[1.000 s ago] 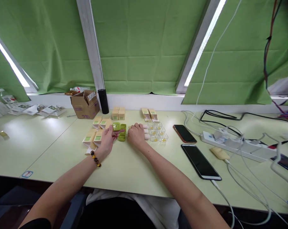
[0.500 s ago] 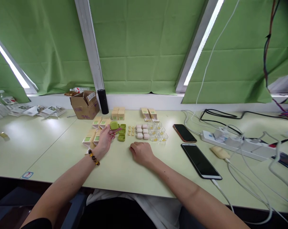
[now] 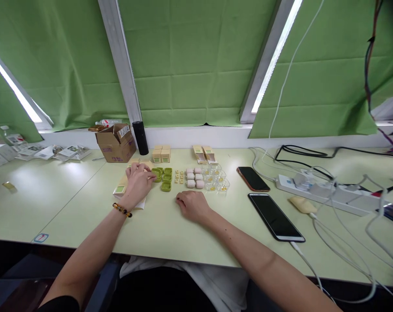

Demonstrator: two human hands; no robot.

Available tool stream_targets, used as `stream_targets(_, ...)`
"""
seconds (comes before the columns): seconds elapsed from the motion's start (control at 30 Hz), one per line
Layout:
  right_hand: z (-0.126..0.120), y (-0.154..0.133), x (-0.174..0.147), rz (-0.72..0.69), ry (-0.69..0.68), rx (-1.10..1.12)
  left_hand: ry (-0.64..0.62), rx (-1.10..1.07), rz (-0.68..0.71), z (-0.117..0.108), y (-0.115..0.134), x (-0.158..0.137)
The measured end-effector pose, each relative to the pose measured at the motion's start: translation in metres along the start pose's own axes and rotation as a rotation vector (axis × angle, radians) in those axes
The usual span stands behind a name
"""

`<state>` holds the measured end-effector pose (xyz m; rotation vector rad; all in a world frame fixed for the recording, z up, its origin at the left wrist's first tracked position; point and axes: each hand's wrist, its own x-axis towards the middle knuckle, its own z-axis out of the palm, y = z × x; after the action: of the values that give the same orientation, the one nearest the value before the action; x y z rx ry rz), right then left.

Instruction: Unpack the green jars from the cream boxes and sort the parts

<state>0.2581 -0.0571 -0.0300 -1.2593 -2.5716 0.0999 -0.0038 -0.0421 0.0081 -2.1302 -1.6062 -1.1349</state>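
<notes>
My left hand (image 3: 139, 182) reaches palm down over the left part of the row, thumb and fingers closed at the edge of a small green square case (image 3: 156, 174). Beside that case are several more open green cases (image 3: 167, 178). Under and behind this hand lie opened cream cartons (image 3: 120, 190), partly covered by it. My right hand (image 3: 193, 205) rests on the table in a loose fist, with nothing visible in it. Beyond it are small yellow pieces (image 3: 179, 177), white rounded cases (image 3: 190, 177) and clear plastic cases (image 3: 217, 179).
Cream boxes (image 3: 161, 154) and flattened cartons (image 3: 204, 154) stand at the back. A cardboard box (image 3: 115, 145) and a black cylinder (image 3: 140, 138) are behind left. On the right lie two phones (image 3: 276, 217), a power strip (image 3: 319, 195) and tangled white cables (image 3: 342, 247).
My left hand has turned from palm up to palm down and brought the raised green case down beside the other green ones. The right hand stays put.
</notes>
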Motion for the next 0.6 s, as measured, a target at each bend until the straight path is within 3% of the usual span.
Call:
stream_targets(0.13,-0.001,-0.001,0.0,-0.005,-0.01,-0.007,-0.124,-0.05,0.016,0.008,-0.009,-0.002)
stream_targets(0.4,-0.002,-0.001,0.001,-0.015,-0.006,-0.009,-0.129,-0.185,-0.063,0.012,-0.008,-0.006)
stream_targets(0.6,-0.001,0.0,0.001,-0.008,-0.01,-0.008,-0.215,-0.088,-0.06,0.019,-0.012,-0.01)
